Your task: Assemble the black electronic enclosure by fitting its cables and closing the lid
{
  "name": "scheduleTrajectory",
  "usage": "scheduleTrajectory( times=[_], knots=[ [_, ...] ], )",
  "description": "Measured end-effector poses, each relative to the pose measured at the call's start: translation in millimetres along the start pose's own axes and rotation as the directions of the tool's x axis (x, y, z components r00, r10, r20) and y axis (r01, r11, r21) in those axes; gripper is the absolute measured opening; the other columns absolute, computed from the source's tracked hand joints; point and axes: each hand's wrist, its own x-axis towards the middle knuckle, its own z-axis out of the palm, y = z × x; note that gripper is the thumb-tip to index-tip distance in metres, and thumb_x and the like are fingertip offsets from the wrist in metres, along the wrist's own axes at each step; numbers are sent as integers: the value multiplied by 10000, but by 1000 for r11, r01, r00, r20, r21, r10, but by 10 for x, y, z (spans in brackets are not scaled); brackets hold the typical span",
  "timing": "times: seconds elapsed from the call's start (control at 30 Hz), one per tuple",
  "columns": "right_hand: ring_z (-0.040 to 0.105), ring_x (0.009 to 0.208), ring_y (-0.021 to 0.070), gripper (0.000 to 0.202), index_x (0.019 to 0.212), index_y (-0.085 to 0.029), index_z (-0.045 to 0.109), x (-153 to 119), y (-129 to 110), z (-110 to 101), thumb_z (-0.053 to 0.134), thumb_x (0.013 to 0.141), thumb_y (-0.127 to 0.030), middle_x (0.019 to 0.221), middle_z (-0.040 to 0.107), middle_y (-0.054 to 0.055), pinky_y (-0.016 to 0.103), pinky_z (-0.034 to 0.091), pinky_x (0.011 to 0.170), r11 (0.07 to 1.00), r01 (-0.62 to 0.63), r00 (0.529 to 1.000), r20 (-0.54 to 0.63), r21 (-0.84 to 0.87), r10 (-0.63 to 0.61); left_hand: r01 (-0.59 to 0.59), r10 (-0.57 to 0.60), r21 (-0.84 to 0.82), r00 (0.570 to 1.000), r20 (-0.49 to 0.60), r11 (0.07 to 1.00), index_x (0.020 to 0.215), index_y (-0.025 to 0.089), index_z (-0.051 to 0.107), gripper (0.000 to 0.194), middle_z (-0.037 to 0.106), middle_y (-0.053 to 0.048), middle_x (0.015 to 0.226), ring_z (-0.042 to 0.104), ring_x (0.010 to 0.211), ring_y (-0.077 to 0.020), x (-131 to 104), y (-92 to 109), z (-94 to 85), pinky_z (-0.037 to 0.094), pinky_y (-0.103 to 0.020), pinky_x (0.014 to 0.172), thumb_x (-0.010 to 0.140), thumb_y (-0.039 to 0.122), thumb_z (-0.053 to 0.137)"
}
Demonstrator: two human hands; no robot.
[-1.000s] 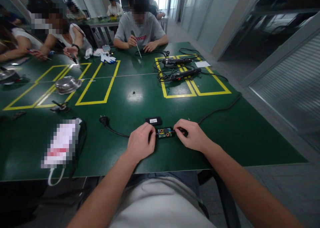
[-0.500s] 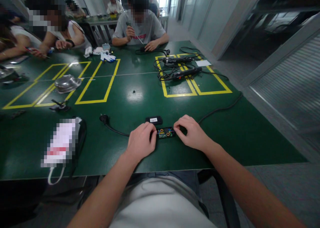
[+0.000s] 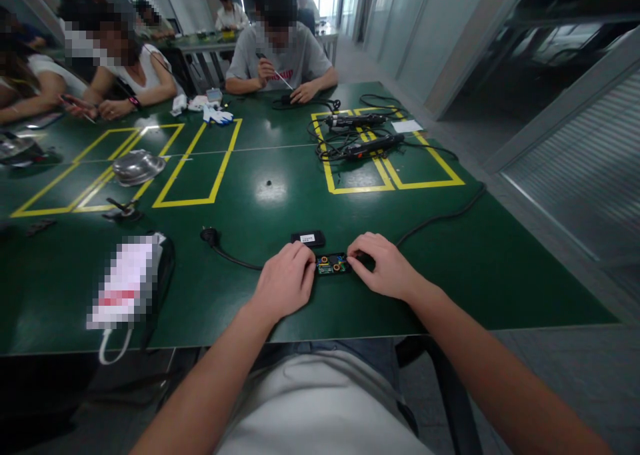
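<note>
A small black case with an exposed circuit board (image 3: 332, 264) lies on the green table between my hands. My left hand (image 3: 289, 276) is closed at its left end, where a black cable with a plug (image 3: 210, 236) runs in. At the right end, my right hand (image 3: 379, 266) pinches with thumb and forefinger; a second black cable (image 3: 440, 216) leads away behind it to the right. The fingertips hide both cable entries. Just behind the case lies a black cover (image 3: 308, 239) with a white label.
Black corded tools (image 3: 373, 146) lie inside yellow tape outlines at the back right. A metal bowl (image 3: 139, 168), a phone-like device (image 3: 125, 282) with a white cable, and gloves (image 3: 217, 115) are on the left. A person (image 3: 280, 55) works across the table (image 3: 260, 208).
My hands stay at the two ends of the case, with barely any shift. Across the table, the person's hand with the screwdriver has lowered slightly.
</note>
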Motion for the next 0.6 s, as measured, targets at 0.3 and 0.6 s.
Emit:
scheduleTrajectory(
  times=[0.3,0.6],
  knots=[
    [658,832,256,143,910,-255,672,4,5,-7,626,1036,-204,897,746,65,420,478,781,1000,11,1000,21,2,-11,-56,54,-32,997,-58,998,955,226,690,201,710,-94,1039,622,952,-262,-2,-23,19,541,-417,837,1078,197,533],
    [707,992,289,108,1107,-253,814,1,-36,50,759,1039,-315,1091,776,105,448,521,861,999,26,999,21,-37,-25,-111,107,-61,991,-77,992,1272,228,801,246,727,-123,1182,653,1047,-283,4,-15,47,566,-446,906,1105,305,637]
  ],
)
